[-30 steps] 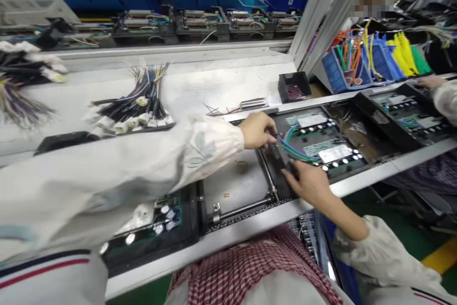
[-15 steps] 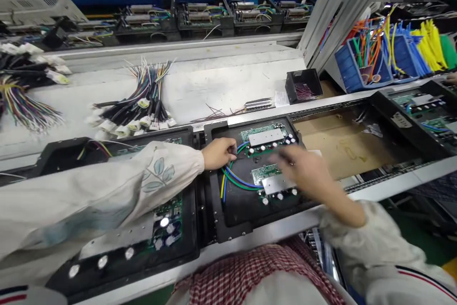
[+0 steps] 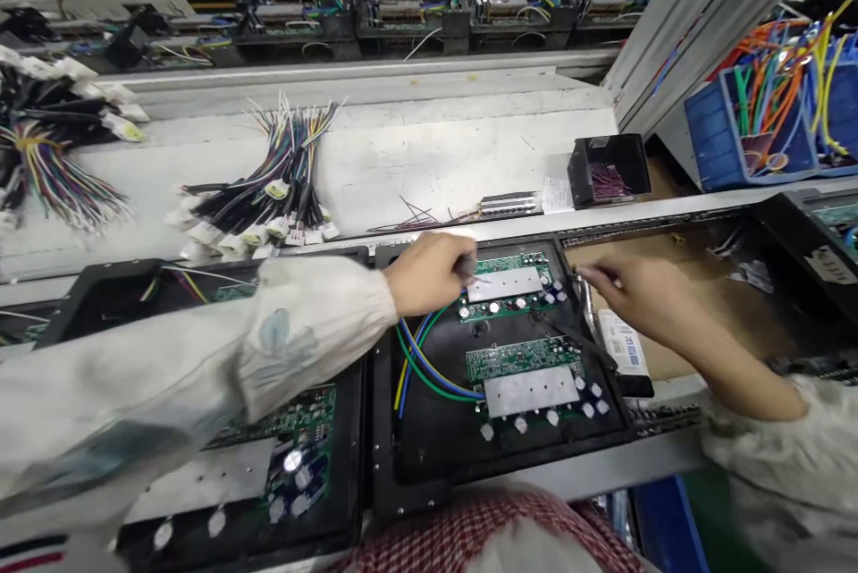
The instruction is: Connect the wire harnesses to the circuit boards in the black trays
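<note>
My left hand (image 3: 433, 276) is curled, fingertips down at the left end of the upper circuit board (image 3: 504, 283); what they pinch is hidden. Blue, green and yellow wires (image 3: 429, 367) loop from beneath it towards the lower circuit board (image 3: 532, 391). Both boards, each with a silver plate and several round capacitors, lie in a black housing (image 3: 435, 443). Past the housing's right edge, my right hand (image 3: 636, 291) is closed, thumb and finger together, slightly blurred; a small dark thing at the fingertips is unclear. Below it, a thin black strip (image 3: 580, 342) slants over the housing's right side.
Another black housing (image 3: 355, 466) with boards adjoins on the left. Wire bundles (image 3: 281, 171) lie on the white bench behind. A black bin (image 3: 609, 169) holds thin dark-red pieces. Right of the housing are a labelled packet (image 3: 625, 345) and blue bins (image 3: 717, 130) of coloured wires.
My right hand has moved right, from over the boards to beyond the housing's edge. My left hand has shifted to the upper board's wire end. The view has turned slightly.
</note>
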Tool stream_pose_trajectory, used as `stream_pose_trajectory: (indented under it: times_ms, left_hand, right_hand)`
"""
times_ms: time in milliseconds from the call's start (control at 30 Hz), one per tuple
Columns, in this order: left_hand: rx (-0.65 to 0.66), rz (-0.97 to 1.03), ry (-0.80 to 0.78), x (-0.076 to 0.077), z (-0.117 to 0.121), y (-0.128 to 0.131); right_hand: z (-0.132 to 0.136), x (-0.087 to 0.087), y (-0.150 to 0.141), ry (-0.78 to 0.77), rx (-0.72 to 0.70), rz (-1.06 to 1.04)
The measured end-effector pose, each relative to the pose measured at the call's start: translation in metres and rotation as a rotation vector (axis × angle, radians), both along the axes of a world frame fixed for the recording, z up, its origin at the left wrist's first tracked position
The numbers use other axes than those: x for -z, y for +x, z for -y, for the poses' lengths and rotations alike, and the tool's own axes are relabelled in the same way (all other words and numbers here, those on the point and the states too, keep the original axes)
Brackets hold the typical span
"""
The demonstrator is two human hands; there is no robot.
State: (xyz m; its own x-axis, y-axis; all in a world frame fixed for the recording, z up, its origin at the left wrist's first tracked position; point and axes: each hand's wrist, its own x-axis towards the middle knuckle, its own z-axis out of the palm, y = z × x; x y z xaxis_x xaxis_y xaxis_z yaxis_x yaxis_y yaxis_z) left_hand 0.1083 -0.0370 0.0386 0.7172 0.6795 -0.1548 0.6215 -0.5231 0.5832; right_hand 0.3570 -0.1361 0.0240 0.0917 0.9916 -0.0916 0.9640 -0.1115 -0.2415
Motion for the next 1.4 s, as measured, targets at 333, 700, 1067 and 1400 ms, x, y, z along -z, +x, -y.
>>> stream_pose_trajectory:
  times_ms: [333,700,1067,1400]
  left_hand:
    - [0.103,0.078,0.347,0.024,-0.051,0.016]
    - [-0.216,0.121,-0.263,0.054,-0.044,0.026]
    - [-0.140,0.050,-0.189,0.059,-0.043,0.022]
    - [-0.096,0.028,-0.174,0.055,-0.042,0.020]
  right_hand:
    - [-0.079,0.014,-0.052,-0.145,-0.302,-0.578]
    - [-0.098,0.040,-0.049,-0.111,-0.301,-0.460]
    - [-0.087,0.052,-0.053,-0.028,-0.233,-0.497]
    - [-0.087,0.051,-0.054,-0.028,-0.275,-0.540]
